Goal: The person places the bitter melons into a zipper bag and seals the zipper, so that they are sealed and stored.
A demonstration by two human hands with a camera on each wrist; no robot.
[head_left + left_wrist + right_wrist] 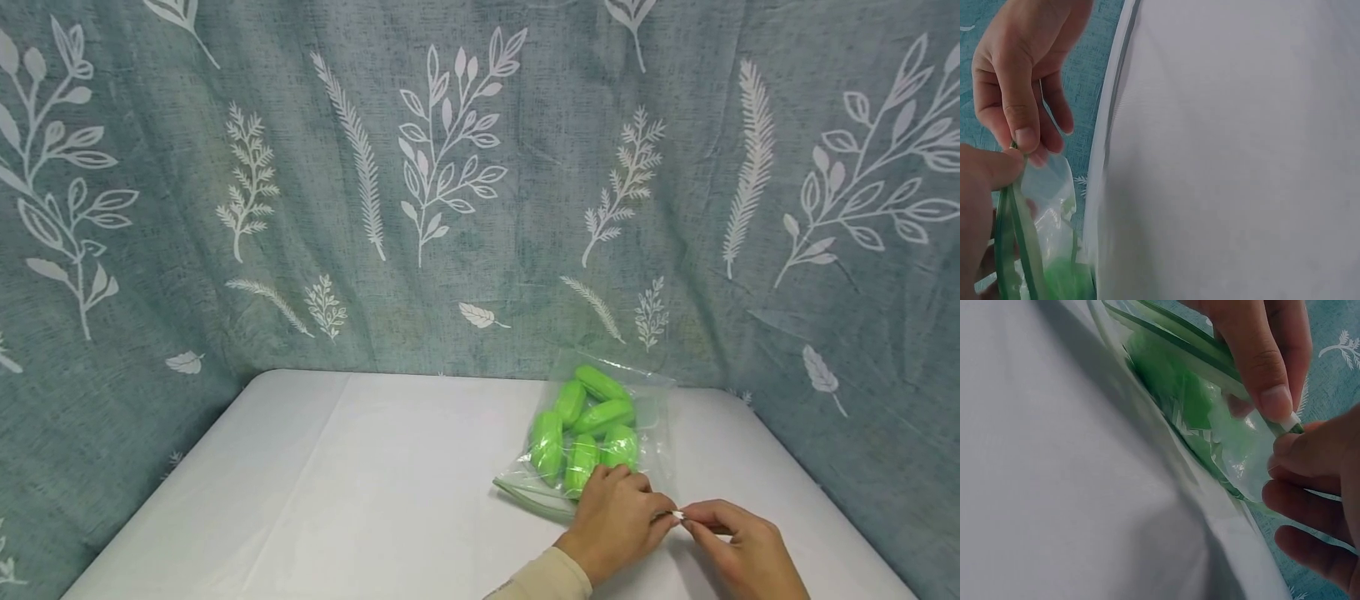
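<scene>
A clear zip bag with a green zip strip lies on the right of the white table. Several oblong bright green pieces show through its plastic. With thumb and fingers my left hand pinches the strip close to the bag's right corner. My right hand pinches the very end of that strip, its fingertips right against the left hand's. Between the two hands a small white piece pokes out at the strip's end. In the left wrist view, two green zip lines run apart below the fingers.
A white-covered table extends to the left of the bag. Behind and at both sides hangs a blue-green curtain with white leaf prints. The bag's far edge reaches the table's back edge.
</scene>
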